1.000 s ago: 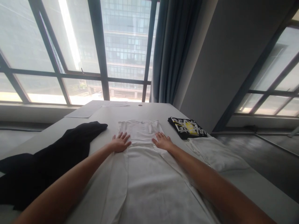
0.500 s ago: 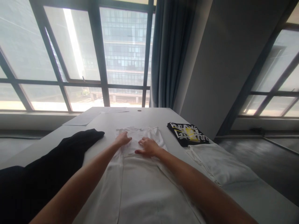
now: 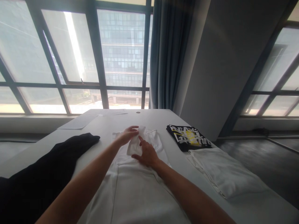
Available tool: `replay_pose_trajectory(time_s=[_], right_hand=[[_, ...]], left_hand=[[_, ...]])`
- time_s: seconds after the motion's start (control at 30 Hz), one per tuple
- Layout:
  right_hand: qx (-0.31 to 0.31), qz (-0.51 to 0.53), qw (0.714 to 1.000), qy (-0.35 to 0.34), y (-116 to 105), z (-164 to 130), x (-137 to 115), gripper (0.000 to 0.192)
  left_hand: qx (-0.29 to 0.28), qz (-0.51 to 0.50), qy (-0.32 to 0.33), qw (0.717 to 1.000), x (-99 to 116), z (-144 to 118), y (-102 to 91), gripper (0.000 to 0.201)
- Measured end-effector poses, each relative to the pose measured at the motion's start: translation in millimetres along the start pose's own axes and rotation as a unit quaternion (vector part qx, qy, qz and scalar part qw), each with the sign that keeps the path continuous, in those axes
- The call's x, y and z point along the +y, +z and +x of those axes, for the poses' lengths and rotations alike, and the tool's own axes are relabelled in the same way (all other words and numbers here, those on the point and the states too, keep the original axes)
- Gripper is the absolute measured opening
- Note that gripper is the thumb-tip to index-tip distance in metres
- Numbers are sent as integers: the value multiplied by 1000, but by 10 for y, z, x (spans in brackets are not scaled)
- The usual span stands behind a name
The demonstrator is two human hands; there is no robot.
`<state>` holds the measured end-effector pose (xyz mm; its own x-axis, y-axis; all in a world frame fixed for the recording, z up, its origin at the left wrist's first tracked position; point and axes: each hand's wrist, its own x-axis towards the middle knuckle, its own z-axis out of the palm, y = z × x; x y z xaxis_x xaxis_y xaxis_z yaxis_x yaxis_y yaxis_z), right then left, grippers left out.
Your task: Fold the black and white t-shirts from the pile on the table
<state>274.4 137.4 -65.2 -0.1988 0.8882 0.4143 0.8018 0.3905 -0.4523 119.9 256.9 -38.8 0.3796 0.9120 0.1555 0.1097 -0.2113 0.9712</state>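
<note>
A long white garment (image 3: 144, 189) lies lengthwise on the table in front of me, its near part smooth and its far end crumpled. My left hand (image 3: 129, 136) is closed on a lifted flap of this white cloth near the far end, fingers bent over its edge. Just to the right and nearer, my right hand (image 3: 147, 153) rests against the same flap, index finger pointing at it and thumb spread apart on the cloth. What sort of garment it is, I cannot tell.
A black garment (image 3: 51, 158) lies on the left of the white table (image 3: 154, 116). On the right are a folded black garment with white and yellow print (image 3: 188, 136) and a folded white garment (image 3: 226, 171). Paper sheets (image 3: 78, 121) lie at the far left, before the windows.
Both hands were spread flat on the white garment's far end. Now my left hand has moved right and lifted a flap of its cloth; my right hand has come slightly nearer me.
</note>
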Motion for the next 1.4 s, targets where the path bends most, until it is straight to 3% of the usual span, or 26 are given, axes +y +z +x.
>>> replay_pose_trajectory(time_s=[0.07, 0.13, 0.2, 0.27, 0.37, 0.43, 0.53, 0.67, 0.73, 0.8, 0.9, 0.97, 1.13, 1.23, 1.4], right_hand=[[40, 32, 997, 55, -41, 43, 30, 57], [56, 74, 990, 102, -74, 88, 89, 38], [46, 118, 984, 126, -89, 119, 151, 38], [30, 137, 979, 148, -91, 128, 190, 51], [13, 53, 986, 156, -97, 105, 194, 60], [-14, -33, 990, 133, -110, 81, 183, 59], [-59, -98, 987, 114, -128, 63, 189, 52], [-68, -100, 984, 129, -121, 100, 235, 28], [-22, -75, 984, 160, -124, 136, 259, 25], [74, -21, 976, 202, -157, 169, 295, 28], [223, 88, 941, 240, -263, 189, 395, 37], [261, 134, 925, 243, -343, 180, 485, 34], [248, 151, 919, 266, -438, 144, 627, 19], [227, 140, 926, 267, -440, 144, 617, 16], [202, 122, 936, 263, -434, 151, 596, 18]], left_hand=[[-41, -97, 4, 994, -42, 3, 58, 52], [-44, -99, -24, 994, -125, 0, 102, 46], [-41, -55, -43, 997, -220, -4, 153, 36], [-58, -19, -42, 997, -297, -5, 220, 29], [-66, -6, -24, 998, -351, 0, 324, 25], [-34, 5, -22, 999, -354, 2, 360, 20], [10, 46, -45, 998, -341, -14, 343, 24], [31, 155, -71, 985, -315, -50, 267, 31], [51, 209, -73, 974, -296, -51, 241, 27], [68, 260, -72, 961, -271, -39, 241, 22], [69, 322, -65, 942, -216, -26, 323, 16], [60, 365, -63, 927, -159, -32, 436, 23], [19, 521, -86, 849, 9, -67, 740, 35], [15, 535, -95, 839, 73, -75, 803, 30], [35, 539, -83, 838, 142, -101, 753, 30]])
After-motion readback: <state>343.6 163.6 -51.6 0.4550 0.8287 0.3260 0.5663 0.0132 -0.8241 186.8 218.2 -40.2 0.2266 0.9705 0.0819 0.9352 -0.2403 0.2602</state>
